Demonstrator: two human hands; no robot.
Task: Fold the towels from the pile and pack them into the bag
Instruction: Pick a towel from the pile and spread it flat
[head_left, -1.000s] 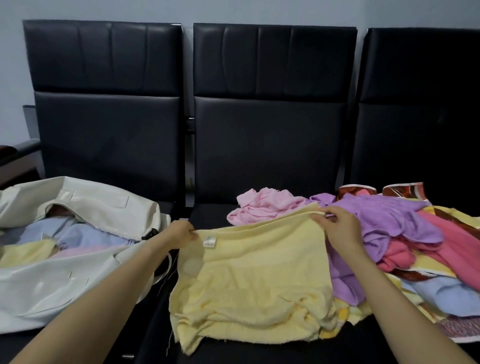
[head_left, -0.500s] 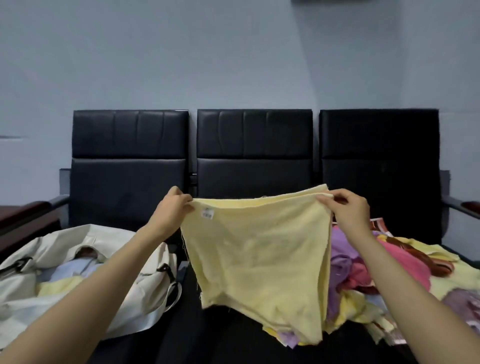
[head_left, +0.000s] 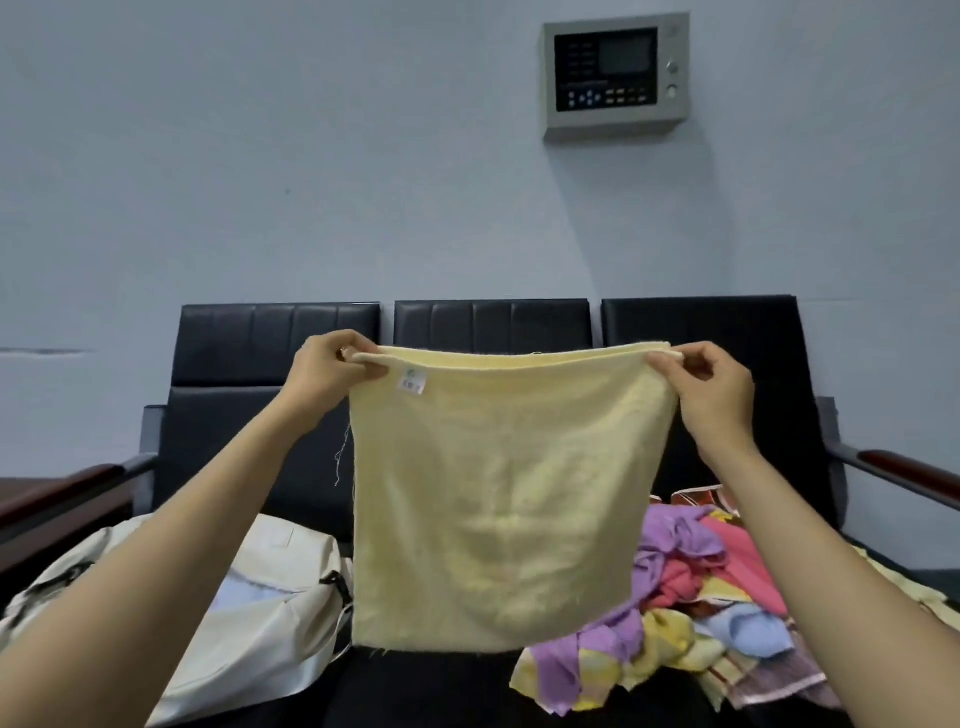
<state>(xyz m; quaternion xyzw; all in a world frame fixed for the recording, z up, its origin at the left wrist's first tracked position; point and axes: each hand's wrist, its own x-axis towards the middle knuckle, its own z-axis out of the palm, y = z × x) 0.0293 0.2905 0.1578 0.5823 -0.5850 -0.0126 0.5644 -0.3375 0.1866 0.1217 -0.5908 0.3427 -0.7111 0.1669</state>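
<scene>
Left hand (head_left: 327, 371) and right hand (head_left: 711, 395) were well apart, each pinching a top corner of the yellow towel (head_left: 498, 509), which hung flat and spread in the air over the middle seat of the bench (head_left: 491, 327). White label (head_left: 412, 382) sat near its top-left corner. Open white bag (head_left: 270, 618) lay at the bench's left end; towel pile (head_left: 691, 597) at the right end.

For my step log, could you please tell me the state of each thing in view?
yellow towel: held up, hanging spread out, not yet folded.
left hand: pinches the towel's upper left corner.
right hand: pinches the towel's upper right corner.
white bag: open, lying on the seat, pale blue cloth inside.
towel pile: loose and crumpled on the seat.
wall panel: screen dark.
</scene>
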